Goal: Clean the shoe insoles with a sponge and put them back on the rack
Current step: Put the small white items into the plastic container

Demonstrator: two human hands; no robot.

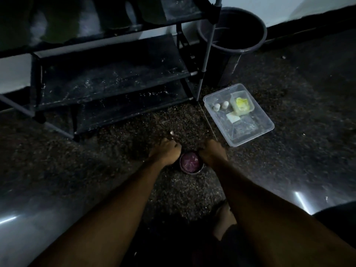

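We faced a dark, speckled floor point(92, 170) in very dim light. Both bare forearms reached forward and met at a small round bowl point(189, 164) with a pinkish-purple inside, which stood on the floor between the hands.

1. The left hand point(166, 153) lay just beside the bowl's left rim. Its fingers were curled under. A small pale-tipped object point(171, 133) showed just beyond the knuckles, and we could not tell whether the fingers pinched it.
2. The right hand point(212, 154) lay at the bowl's right rim, knuckles up. Its fingers were tucked out of sight, so we could not tell whether they were spread, pressed together or gripping the rim.

The sponge point(242, 103), yellow, sat inside a small clear tub point(250, 108). That tub stood in a clear plastic tray point(245, 132) on the floor, ahead of the right hand and well apart from it. Two small white-capped bottles point(220, 106) stood in the tray left of the tub, and a white scrap point(233, 118) lay just in front of it.

The rack point(107, 78), black with grey poles, stood ahead and to the left. Dark shapes point(54, 18) rested on its top shelf; we could not tell whether they were insoles. A dark bucket point(240, 49) stood behind the rack's right post, against the wall.
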